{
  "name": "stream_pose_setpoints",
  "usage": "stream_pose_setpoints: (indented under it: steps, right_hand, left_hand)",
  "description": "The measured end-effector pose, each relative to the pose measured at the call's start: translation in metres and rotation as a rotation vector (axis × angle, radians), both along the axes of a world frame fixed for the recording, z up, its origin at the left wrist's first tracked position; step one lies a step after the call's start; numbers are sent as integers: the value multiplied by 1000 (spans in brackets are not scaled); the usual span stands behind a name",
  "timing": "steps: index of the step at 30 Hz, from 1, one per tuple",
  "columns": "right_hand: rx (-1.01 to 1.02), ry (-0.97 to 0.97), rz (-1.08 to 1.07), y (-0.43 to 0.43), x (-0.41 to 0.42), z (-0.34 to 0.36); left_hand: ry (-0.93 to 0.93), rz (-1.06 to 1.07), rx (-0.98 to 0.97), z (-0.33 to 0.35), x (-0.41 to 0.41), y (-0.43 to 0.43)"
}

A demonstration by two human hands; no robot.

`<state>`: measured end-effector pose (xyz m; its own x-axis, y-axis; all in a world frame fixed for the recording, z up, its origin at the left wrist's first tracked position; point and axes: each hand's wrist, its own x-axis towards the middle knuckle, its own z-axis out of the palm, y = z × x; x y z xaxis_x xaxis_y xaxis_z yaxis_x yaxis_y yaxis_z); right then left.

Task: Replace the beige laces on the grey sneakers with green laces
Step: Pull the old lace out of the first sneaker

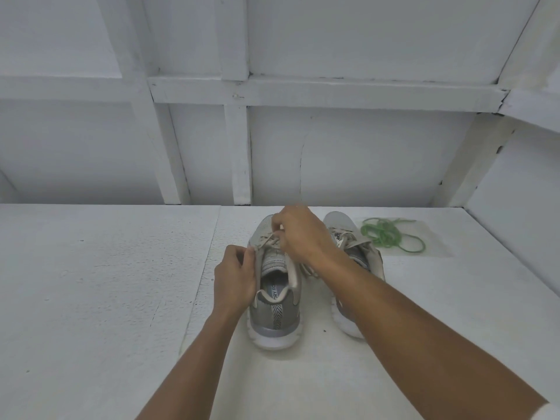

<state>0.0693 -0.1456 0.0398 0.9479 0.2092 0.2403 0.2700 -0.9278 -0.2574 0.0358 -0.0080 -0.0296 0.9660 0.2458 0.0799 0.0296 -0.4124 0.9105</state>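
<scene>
Head view: left hand, right hand fingers round beige laces; right sneaker half-hidden

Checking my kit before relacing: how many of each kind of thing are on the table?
Grey sneakers: 2, left sneaker, right sneaker
Beige laces: 2, left lace, right lace
Green laces, one tangled pile: 1
Total: 5

Quick count: two grey sneakers at 12 o'clock on one white counter, beige laces in both. One tangle of green laces at 1 o'clock, strand count unclear. Two hands: left hand, right hand.
</scene>
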Motion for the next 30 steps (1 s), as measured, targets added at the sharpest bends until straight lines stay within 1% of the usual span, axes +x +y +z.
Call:
stream_pose_setpoints:
  steps: [4,13,17,23,25,26,28,29,30]
  right_hand:
    - [121,6,-13,-13,6,11]
    - [185,-73,-59,-32,13,17]
    - [214,-139,-134,-40,13,22]
    - [156,-187,-248,-51,16,22]
    - [84,-155,-254,-49,13,18]
    - [32,-99,-259,-47,11,15]
    - [-60,79,-257,-41,6,10]
    - [-84,149,-244,-37,5,6]
    - [-77,177,-232,-35,4,3]
  left_hand:
    - [-1,1,-17,1,-1,-1]
    - [7,-9,-9,1,-1,0]
    - [7,-7,-7,0,-1,0]
    - [8,-11,-16,0,-1,0]
    - [9,-15,-21,1,-1,0]
    - [13,-17,-21,1,-2,-1]
    - [26,-29,-10,4,-2,0]
    - [30,-40,4,5,-2,0]
    - [31,-51,20,8,-1,0]
